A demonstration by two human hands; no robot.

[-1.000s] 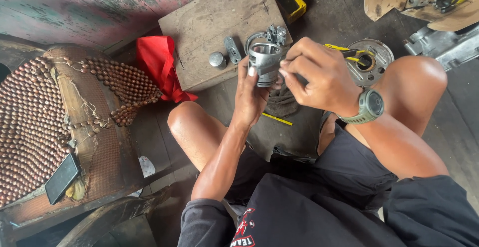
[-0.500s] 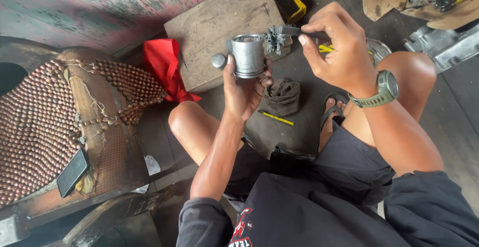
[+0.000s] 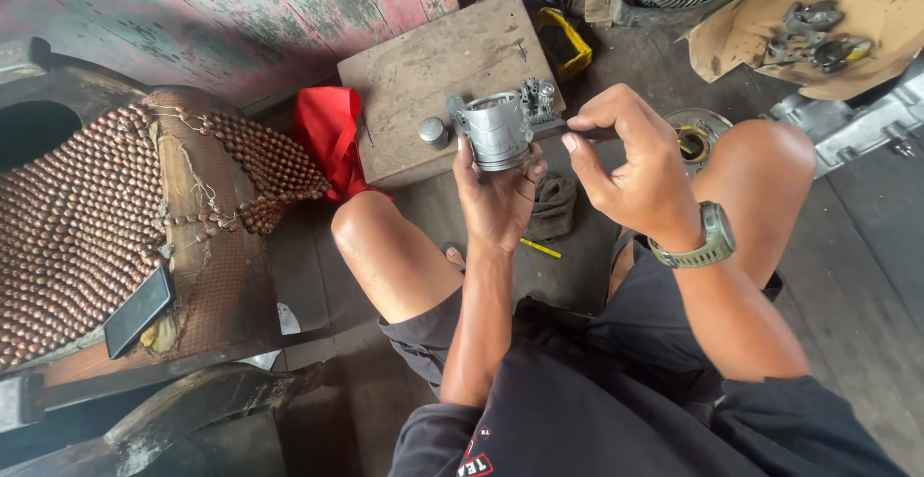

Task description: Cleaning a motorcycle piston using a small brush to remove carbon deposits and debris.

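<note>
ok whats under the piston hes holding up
The left hand grips the piston from below; beneath lie a dark rag and the floor. The palm hides the piston's underside.

Peeling pink wall, beaded chair

The piston is bare metal, dull grey with a faint sheen. The board behind is rough, scuffed wood. The rag is red matt cloth. The seat looks like wooden beads.

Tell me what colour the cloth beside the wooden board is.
Bright red cloth, clearest in the head view.
</note>
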